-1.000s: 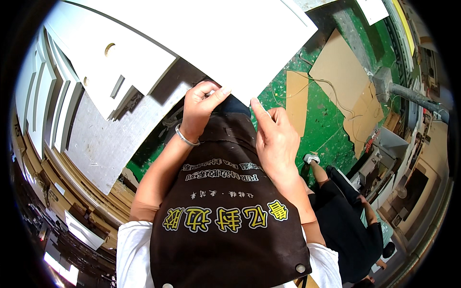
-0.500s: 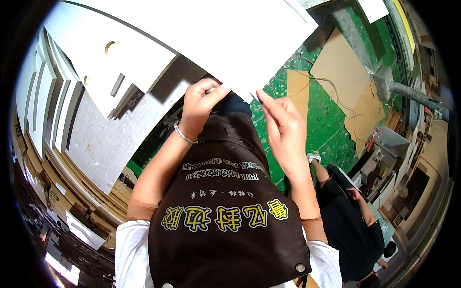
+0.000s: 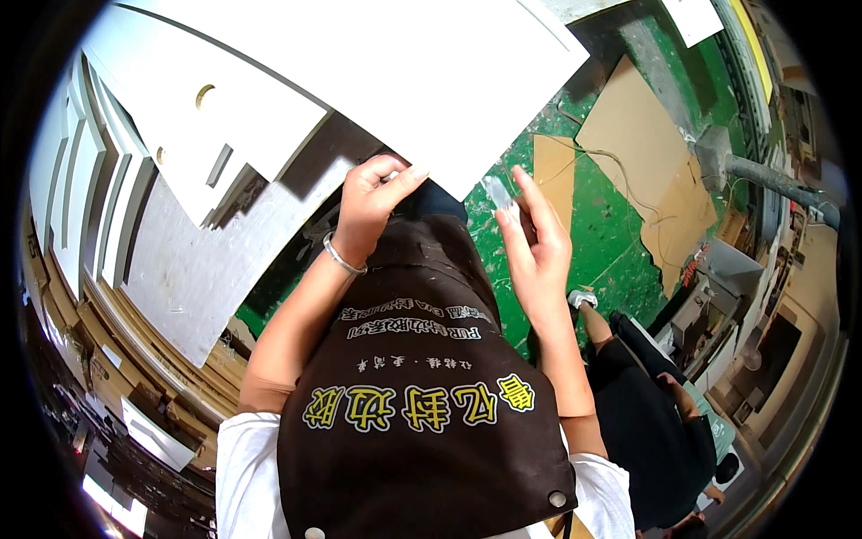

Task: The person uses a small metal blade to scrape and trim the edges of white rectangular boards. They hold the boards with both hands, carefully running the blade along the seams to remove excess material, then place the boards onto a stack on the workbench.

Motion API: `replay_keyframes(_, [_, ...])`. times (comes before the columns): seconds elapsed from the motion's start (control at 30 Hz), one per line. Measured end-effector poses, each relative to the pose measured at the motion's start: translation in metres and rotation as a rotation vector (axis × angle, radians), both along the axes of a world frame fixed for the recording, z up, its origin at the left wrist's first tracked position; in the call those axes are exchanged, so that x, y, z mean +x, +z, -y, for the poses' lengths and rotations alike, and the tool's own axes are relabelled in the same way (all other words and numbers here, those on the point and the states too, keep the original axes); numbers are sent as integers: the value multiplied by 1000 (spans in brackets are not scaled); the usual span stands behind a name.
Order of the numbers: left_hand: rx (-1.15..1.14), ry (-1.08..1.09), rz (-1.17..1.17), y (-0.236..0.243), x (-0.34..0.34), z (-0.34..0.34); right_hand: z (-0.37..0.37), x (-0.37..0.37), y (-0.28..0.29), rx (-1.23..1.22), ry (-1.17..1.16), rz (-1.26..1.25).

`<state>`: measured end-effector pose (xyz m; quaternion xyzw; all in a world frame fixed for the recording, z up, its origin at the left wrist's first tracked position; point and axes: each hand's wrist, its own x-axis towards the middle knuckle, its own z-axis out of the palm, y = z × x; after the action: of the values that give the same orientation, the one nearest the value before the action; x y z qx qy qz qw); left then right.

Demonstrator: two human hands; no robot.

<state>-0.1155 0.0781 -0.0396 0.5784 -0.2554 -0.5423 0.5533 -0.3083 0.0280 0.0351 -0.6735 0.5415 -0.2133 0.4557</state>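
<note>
A large white panel [image 3: 422,81] stretches across the top, one corner pointing toward me. At its near left edge is my left hand [image 3: 370,202], fingers curled and thumb laid along them. Something small and pale shows inside that hand, too little to name. Just right of the panel's corner, my right hand [image 3: 539,238] pinches a thin, flat, shiny pale piece [image 3: 501,196] between thumb and fingers. This piece is apart from the panel, over the green floor.
White boards with round holes and a slot [image 3: 215,135] lie left of the panel, over a grey surface [image 3: 193,278]. Cardboard sheets [image 3: 628,126] and a thin cable lie on the green floor [image 3: 593,242]. A person in black [image 3: 651,422] is at the lower right.
My right hand has drawn away from the panel's corner and turned, so the flat piece now shows its broad face. My left hand has barely moved.
</note>
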Motion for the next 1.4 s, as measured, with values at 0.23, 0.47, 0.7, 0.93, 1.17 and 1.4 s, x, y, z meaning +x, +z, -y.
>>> replay_keyframes(0.23, [59, 51, -117, 0, 12, -3, 2, 17, -12, 153, -91, 196])
replay_keyframes(0.47, [30, 109, -25, 2, 18, 2, -6, 25, -22, 144, -28, 179])
replay_keyframes(0.7, [27, 109, 7, -1, 18, 2, -7, 27, -21, 102, -19, 148])
replay_keyframes(0.93, [7, 109, 28, -3, 19, 3, -6, 27, -22, 91, -29, 129])
replay_keyframes(1.17, [1, 108, 49, -4, 19, 3, -11, 29, -25, 95, -26, 154])
replay_keyframes(1.4, [-12, 113, 34, -3, 18, 3, -8, 29, -26, 65, -37, 152])
